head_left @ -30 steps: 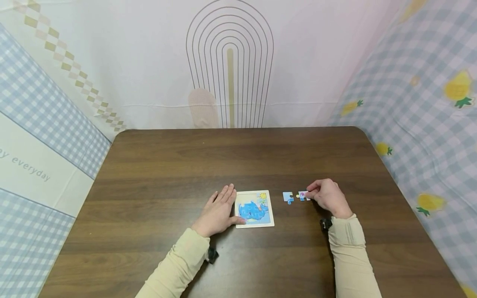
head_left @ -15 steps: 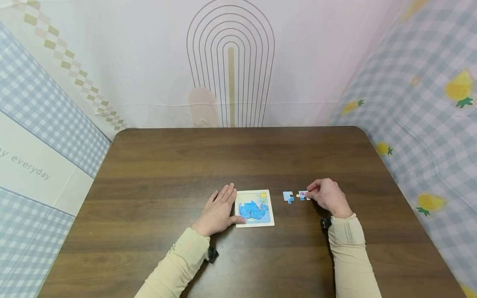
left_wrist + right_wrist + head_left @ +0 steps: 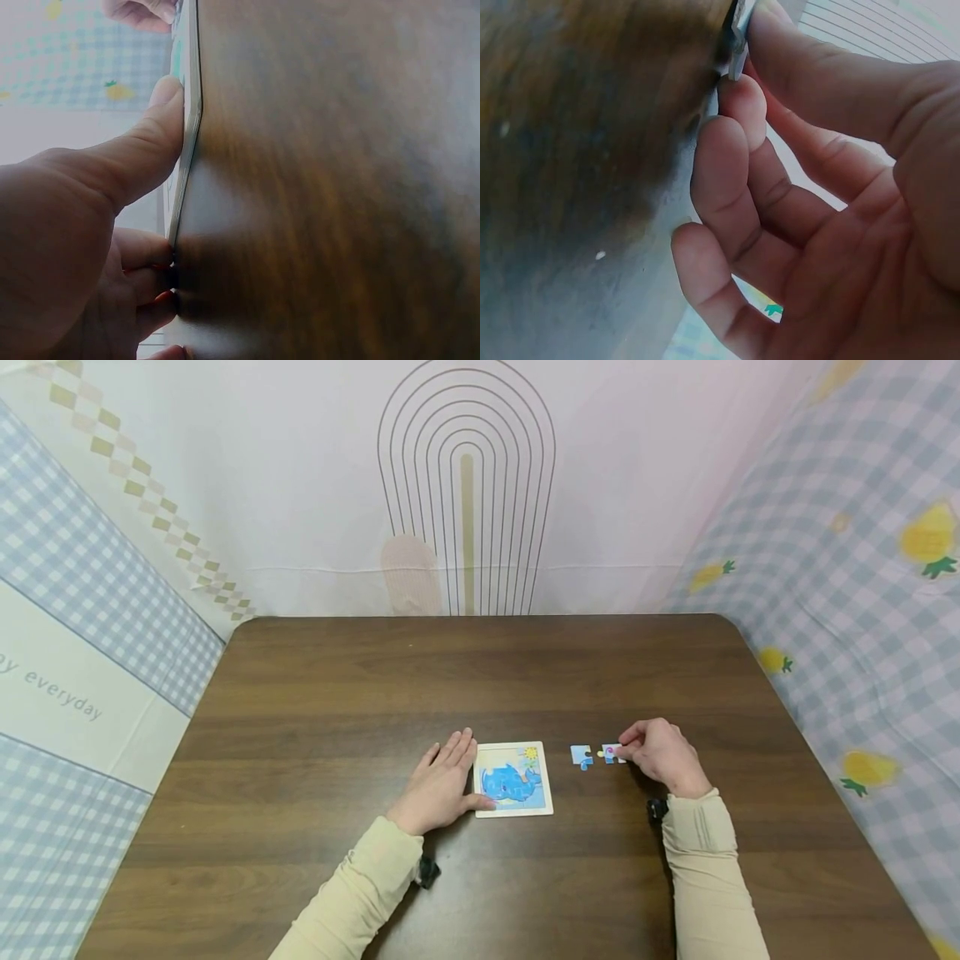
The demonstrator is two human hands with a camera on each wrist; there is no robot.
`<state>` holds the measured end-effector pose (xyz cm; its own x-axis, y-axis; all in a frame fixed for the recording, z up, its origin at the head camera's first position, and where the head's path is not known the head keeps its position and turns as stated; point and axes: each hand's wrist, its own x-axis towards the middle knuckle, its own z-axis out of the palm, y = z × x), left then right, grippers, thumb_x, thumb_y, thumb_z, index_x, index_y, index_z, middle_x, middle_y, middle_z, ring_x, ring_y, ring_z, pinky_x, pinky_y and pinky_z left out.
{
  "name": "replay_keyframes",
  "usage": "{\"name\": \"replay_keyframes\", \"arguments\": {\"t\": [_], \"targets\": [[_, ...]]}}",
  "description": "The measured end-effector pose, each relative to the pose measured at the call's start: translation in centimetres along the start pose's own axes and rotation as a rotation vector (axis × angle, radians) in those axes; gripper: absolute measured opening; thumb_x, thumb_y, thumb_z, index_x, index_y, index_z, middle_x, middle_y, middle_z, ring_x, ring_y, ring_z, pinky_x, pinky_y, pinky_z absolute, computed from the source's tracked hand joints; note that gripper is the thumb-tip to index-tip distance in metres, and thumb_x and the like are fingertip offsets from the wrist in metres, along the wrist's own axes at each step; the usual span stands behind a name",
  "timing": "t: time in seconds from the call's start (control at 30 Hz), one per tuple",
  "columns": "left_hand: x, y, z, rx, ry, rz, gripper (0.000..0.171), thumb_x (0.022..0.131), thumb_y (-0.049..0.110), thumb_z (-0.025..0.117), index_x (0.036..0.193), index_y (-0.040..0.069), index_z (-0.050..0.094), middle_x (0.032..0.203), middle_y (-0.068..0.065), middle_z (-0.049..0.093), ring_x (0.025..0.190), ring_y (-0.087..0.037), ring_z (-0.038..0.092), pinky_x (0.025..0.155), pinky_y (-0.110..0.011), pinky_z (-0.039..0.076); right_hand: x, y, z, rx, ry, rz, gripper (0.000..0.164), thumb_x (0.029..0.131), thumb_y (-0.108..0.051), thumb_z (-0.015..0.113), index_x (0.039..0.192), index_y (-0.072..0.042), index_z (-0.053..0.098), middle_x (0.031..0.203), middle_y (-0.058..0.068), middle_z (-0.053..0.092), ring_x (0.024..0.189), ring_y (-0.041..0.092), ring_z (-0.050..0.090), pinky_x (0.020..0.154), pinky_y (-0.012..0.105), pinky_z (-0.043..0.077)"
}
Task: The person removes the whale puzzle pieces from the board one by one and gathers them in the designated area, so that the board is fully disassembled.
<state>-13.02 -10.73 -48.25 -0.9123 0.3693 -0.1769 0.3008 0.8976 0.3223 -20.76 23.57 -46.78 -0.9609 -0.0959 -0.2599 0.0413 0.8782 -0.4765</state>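
Observation:
A square whale jigsaw puzzle in a pale frame lies on the table before me, its upper left part bare. My left hand lies along the frame's left side with straight fingers, and the thumb presses on its near left corner. To the right of the frame, my right hand pinches the right end of a puzzle piece between thumb and finger. In the right wrist view the piece shows edge-on under the thumb. Another light blue puzzle piece lies between the frame and the held one.
The brown wooden table has rounded far corners. A pale curtain with printed arches hangs behind it, with checked cloth along the right side. A small black wrist camera sits under the left cuff.

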Motion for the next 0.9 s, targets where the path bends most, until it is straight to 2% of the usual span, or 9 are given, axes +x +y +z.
{"name": "replay_keyframes", "arguments": {"t": [0.5,0.73,0.9], "targets": [[0.0,0.0,0.1,-0.004,0.012,0.002,0.098,0.084,0.062,0.064,0.152,0.001,0.028,0.16,-0.012,0.016,0.148,-0.025,0.014,0.117,-0.048,0.015,-0.1,0.0,0.2,-0.009,0.006,0.005,0.02,0.087,-0.026,0.074,0.096,-0.009,0.071,0.082,0.001,0.065,0.074,0.019,0.058,0.067,0.038,0.043],[0.0,0.0,0.1,-0.004,0.023,0.009,0.098,0.083,0.061,0.064,0.151,0.0,0.029,0.16,-0.013,0.017,0.147,-0.026,0.015,0.116,-0.048,0.016,-0.5,-0.6,0.6,-0.108,0.076,-0.036,0.014,0.086,-0.021,0.074,0.092,-0.01,0.067,0.087,0.006,0.057,0.074,0.023,0.054,0.061,0.039,0.042],[0.0,-0.1,0.3,-0.005,0.021,0.007,0.098,0.084,0.061,0.064,0.152,0.0,0.028,0.16,-0.013,0.017,0.147,-0.025,0.015,0.116,-0.048,0.016,-0.7,-1.2,0.9,-0.143,0.104,-0.081,0.006,0.087,-0.014,0.07,0.088,-0.009,0.066,0.082,0.005,0.061,0.072,0.023,0.056,0.059,0.041,0.045]]}}
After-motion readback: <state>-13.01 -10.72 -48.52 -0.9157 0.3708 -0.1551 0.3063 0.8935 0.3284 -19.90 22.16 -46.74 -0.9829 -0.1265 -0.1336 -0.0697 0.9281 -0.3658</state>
